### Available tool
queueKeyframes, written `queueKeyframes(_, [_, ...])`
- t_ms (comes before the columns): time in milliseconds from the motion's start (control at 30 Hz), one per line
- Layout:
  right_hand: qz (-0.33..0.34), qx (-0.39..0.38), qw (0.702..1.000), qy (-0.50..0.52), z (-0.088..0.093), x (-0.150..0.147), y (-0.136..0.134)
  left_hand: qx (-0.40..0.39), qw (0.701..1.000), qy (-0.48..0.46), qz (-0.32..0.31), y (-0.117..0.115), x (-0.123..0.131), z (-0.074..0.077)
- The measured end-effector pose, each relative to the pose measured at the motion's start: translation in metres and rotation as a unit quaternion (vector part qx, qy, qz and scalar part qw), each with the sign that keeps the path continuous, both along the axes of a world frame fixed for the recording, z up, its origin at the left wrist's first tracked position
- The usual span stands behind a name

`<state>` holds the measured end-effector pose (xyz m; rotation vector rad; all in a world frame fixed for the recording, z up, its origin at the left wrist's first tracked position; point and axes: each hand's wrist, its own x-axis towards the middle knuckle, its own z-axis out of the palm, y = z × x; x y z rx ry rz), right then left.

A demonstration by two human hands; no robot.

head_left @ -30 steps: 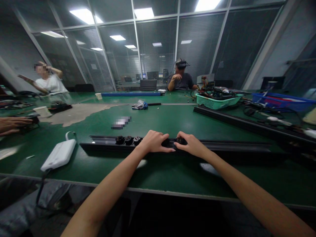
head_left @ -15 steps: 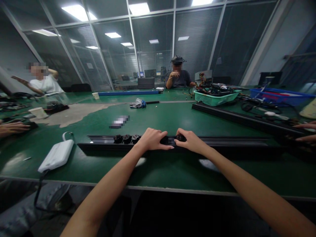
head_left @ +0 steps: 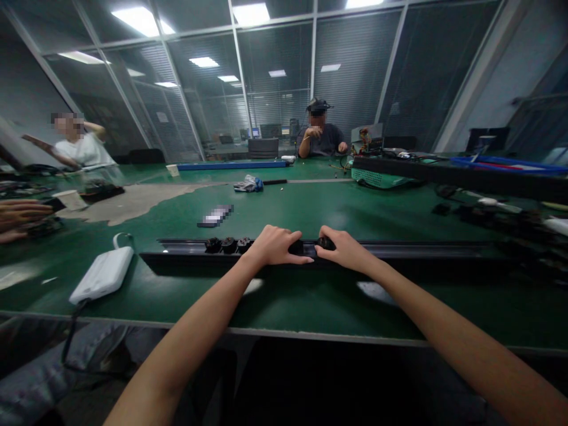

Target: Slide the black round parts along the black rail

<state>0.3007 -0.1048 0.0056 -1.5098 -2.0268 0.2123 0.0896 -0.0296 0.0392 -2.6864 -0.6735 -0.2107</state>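
A long black rail (head_left: 186, 264) lies crosswise on the green table (head_left: 302, 302), its channel facing up, near the edge closest to the person. Three round black pieces (head_left: 228, 244) sit in a row in its left part, just beside the left hand (head_left: 274, 245). That hand lies over the rail, its grip closed around a dark piece (head_left: 296, 245), forefinger behind and thumb along the front. Just to the right, the right hand (head_left: 342, 248) has its grip pinching another black piece (head_left: 326, 243) between thumb and fingers, over the channel; a short stretch of rail shows between the two hands. Left of the rail is a white box (head_left: 103, 274) with a cable; beyond the rail lie a pixelated flat object (head_left: 215, 216) and a crumpled grey-blue cloth (head_left: 249, 184). At the right, a second black bar (head_left: 444, 171) passes in front of a green basket (head_left: 379, 184). Another person's hand (head_left: 22, 212) is at the left edge. Farther off are a blue bar (head_left: 231, 166), a paper cup (head_left: 173, 170) and a seated person in a dark top (head_left: 326, 143)
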Motion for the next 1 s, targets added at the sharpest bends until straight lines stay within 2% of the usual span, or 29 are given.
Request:
queueKeyframes(333, [-0.01,-0.005,1.0,0.007,-0.0028,0.005,0.0008,-0.001,1.0,0.008,0.001,-0.0003,0.0014,0.0006])
queueKeyframes(633, [-0.004,-0.005,1.0,0.004,0.0018,0.0057,0.0008,0.002,1.0,0.013,0.004,0.0007,0.001,-0.0002])
queueKeyframes(767, [-0.008,0.044,0.999,-0.018,-0.0026,0.0064,0.0005,0.009,1.0,0.011,-0.002,0.0012,0.001,-0.0003])
queueKeyframes(867, [-0.041,0.083,0.995,-0.049,-0.006,0.0067,-0.0003,0.009,1.0,0.008,-0.004,0.0009,0.001,-0.0001])
queueKeyframes(1000, [-0.045,0.049,0.994,-0.091,-0.0055,0.0068,-0.0006,0.009,1.0,0.009,0.003,0.0007,0.0012,0.0001])
